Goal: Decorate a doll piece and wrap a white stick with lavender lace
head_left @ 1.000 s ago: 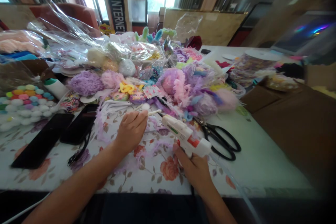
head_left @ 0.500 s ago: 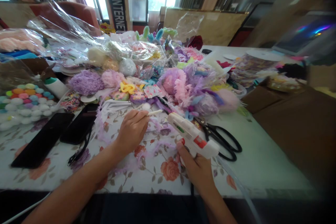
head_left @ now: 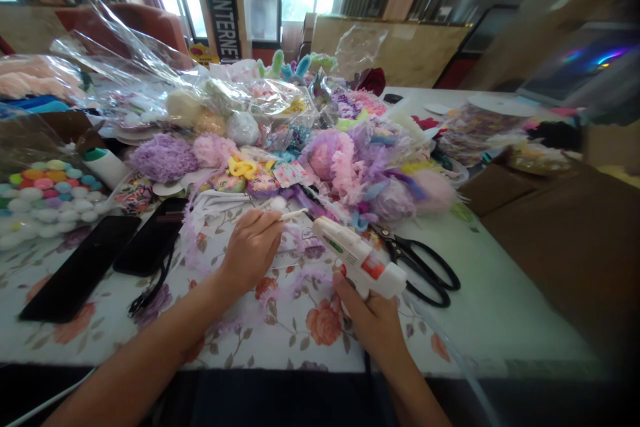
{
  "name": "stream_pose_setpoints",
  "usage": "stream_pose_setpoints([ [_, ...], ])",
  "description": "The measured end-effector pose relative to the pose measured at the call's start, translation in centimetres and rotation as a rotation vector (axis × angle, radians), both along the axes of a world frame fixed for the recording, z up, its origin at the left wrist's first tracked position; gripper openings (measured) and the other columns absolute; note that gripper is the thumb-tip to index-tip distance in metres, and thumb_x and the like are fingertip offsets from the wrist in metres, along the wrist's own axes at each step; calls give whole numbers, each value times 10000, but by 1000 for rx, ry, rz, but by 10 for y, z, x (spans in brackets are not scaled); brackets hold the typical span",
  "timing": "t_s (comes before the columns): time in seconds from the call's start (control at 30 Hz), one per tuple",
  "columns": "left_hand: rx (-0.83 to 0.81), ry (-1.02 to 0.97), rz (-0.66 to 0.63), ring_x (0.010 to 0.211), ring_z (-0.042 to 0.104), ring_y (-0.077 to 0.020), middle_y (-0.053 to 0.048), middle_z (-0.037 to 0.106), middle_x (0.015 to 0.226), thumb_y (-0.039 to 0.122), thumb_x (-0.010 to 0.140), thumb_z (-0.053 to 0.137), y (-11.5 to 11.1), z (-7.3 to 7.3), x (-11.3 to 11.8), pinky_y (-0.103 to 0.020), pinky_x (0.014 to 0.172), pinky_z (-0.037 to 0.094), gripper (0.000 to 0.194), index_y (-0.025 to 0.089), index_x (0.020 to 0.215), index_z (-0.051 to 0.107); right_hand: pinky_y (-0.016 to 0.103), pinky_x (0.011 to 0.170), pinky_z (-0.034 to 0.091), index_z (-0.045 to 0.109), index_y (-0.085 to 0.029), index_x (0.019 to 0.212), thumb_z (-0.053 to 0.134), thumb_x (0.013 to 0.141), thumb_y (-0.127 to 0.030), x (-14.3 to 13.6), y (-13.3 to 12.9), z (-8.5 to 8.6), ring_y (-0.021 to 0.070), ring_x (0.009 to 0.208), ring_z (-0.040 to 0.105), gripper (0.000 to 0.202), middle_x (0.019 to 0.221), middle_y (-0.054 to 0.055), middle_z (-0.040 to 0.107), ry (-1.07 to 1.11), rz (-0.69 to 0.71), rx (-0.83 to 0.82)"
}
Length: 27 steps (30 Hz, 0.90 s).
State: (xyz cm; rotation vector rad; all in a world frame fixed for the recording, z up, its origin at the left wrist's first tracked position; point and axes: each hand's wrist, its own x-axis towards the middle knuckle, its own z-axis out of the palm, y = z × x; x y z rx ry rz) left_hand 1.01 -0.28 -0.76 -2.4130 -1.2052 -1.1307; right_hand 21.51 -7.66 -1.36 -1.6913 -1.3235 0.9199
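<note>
My left hand (head_left: 253,245) is closed in a pinch around a thin white stick (head_left: 295,213), whose end points right. My right hand (head_left: 374,321) grips a white hot glue gun (head_left: 350,248) with red and green parts, thumb on its side. The dark nozzle lies close to the stick's tip; whether they touch I cannot tell. A small white pompom (head_left: 278,203) shows just behind my left fingers. Fuzzy lilac yarn (head_left: 186,235) trails over the flowered cloth (head_left: 300,340) around and below both hands.
Black-handled scissors (head_left: 425,267) lie right of the glue gun. Two black phones (head_left: 80,267) rest at left, near a bag of colourful pompoms (head_left: 55,200). Bagged yarn and trims (head_left: 340,153) are heaped behind the hands. A cardboard box (head_left: 555,233) stands at right.
The glue gun in my right hand has shifted slightly left, bringing its nozzle closer to the stick's tip. My left hand has barely moved.
</note>
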Motion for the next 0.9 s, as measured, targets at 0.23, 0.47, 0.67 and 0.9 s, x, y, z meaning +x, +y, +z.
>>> stream_pose_setpoints([
  [0.23,-8,-2,5,823,544,-191,-84,685,1009,159,937,442,1,-1,-1,-364,780,472,225,168,882,660,291,542,420,549,-207,536,551,806,-535,1,0,0,162,490,517,425,472,0,540,-10,-14,30],
  [0.47,-13,-3,0,827,536,-194,-85,687,1005,150,935,450,1,-1,-1,-359,764,469,214,163,864,651,295,533,412,544,-207,509,565,793,-523,0,-1,0,165,479,518,426,464,5,549,-26,-22,-3],
  [0.67,-22,0,-5,834,539,-194,-85,686,1012,142,931,459,1,-1,-1,-357,766,473,205,157,870,655,287,541,430,543,-215,520,555,800,-517,-3,0,8,165,488,531,412,461,-5,534,-13,-41,13],
  [0.9,-13,13,-7,820,535,-194,-82,690,1015,136,925,474,1,-2,-1,-358,773,476,188,153,875,654,297,525,404,573,-208,585,543,791,-550,-3,0,5,177,495,545,400,489,0,569,-20,12,-52],
])
